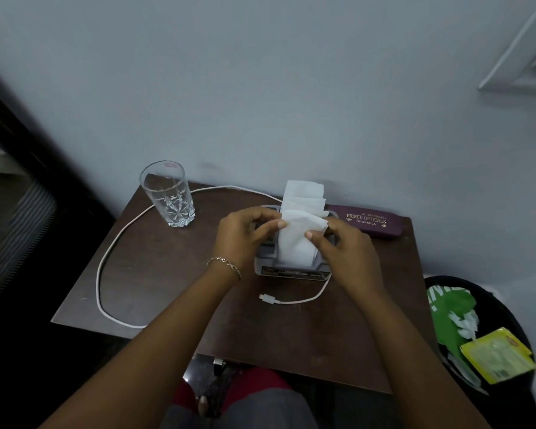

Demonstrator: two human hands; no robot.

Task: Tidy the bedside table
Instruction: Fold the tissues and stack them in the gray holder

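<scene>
On the dark brown bedside table a grey tissue box stands near the middle. White tissues stick up out of it. My left hand pinches the left edge of the front tissue and my right hand pinches its right edge, both above the box. An empty cut-glass tumbler stands upright at the back left. A white charging cable loops over the left half of the table, with its plug end lying just in front of the box. A maroon spectacle case lies behind my right hand.
A black bin stands on the floor right of the table, holding green and yellow wrappers. A pale wall runs directly behind the table. Dark furniture stands to the left. My knees are under the table's front edge.
</scene>
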